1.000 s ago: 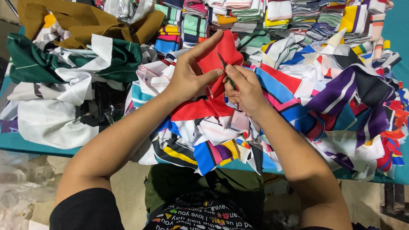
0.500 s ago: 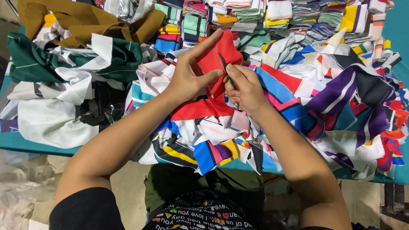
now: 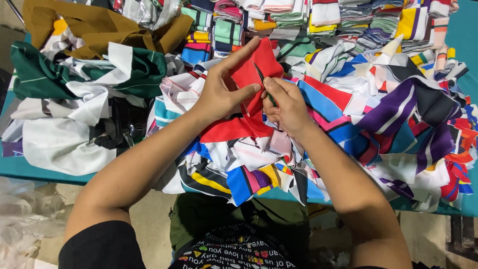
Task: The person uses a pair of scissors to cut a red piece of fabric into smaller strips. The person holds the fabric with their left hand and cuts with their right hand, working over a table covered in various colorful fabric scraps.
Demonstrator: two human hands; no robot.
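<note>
My left hand [image 3: 224, 87] pinches a red piece of fabric [image 3: 251, 74] and holds it up from the heap, forefinger stretched along its upper edge. My right hand [image 3: 286, 104] grips a small pair of snips [image 3: 263, 82] with dark blades; the blades lie against the red fabric between my two hands. The red piece runs down into a wider red panel [image 3: 229, 130] lying on the pile.
A heap of mixed coloured fabric scraps [image 3: 398, 114] covers the teal table [image 3: 30, 169]. Green-and-white cloth [image 3: 74, 79] and brown cloth [image 3: 104, 30] lie at the left. Folded striped stacks [image 3: 318, 15] line the far edge. Crumpled clear plastic [image 3: 20, 219] sits on the floor at left.
Both hands stay at the red fabric; the snips have shifted only slightly along the cloth.
</note>
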